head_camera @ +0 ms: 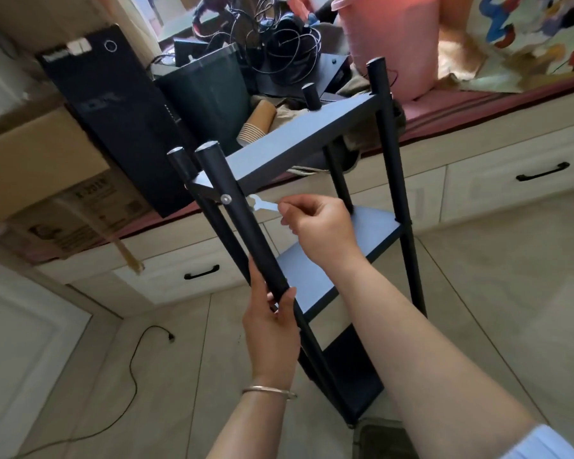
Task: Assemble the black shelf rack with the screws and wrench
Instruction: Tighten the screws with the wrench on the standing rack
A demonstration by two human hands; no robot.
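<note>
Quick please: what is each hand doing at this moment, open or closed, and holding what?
Left hand: closed around the near black post of the rack.
Right hand: pinching the small silver wrench, beside the post.

Bright daylight washes out the pink bucket (390,38) at top; wide-angle bending at edges, slight softness throughout.

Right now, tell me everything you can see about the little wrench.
The wrench is a small, flat, silvery tool that looks like stamped metal, with an open-ended head. It lies roughly level, its head pointing at the near black post of the rack, just beside the silver screw at the top shelf's corner; whether it bites anything there is unclear. The right hand pinches its tail end. The picture is slightly blurred.
</note>
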